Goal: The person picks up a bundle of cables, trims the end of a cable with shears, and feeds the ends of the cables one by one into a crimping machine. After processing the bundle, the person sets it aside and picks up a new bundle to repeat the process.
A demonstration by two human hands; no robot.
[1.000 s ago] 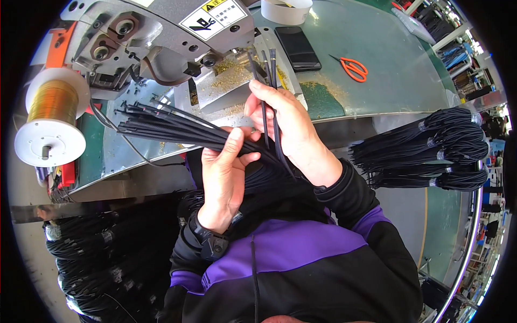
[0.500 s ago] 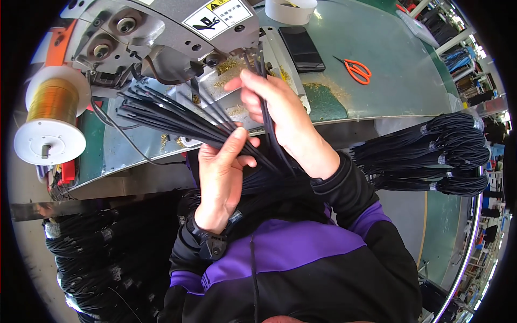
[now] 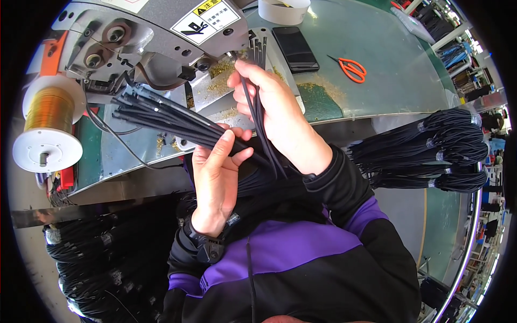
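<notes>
My left hand (image 3: 216, 175) is closed round a thick bundle of black cords (image 3: 167, 119), its thumb lying across the top. The cord ends fan out to the left, below the machine head. My right hand (image 3: 277, 107) holds several black cords (image 3: 260, 126) that run upright through its fingers, with their tips above the knuckles. One cord end (image 3: 236, 56) stands apart from the others at my right thumb and index finger, close under the grey machine (image 3: 156, 40). The lower parts of the cords drop below the table edge toward my lap.
A spool of copper-coloured wire (image 3: 49, 113) is at the left of the machine. Gold scraps (image 3: 218, 86) litter the machine bed. A black phone (image 3: 295, 48), orange-handled snips (image 3: 352, 70) and a white ring (image 3: 284, 12) lie on the green table. Bundled black cords (image 3: 452, 148) hang at the right.
My right hand has shifted slightly left, and one cord end now stands apart near its thumb. The left-hand bundle is still gripped. The whole view has moved a little.
</notes>
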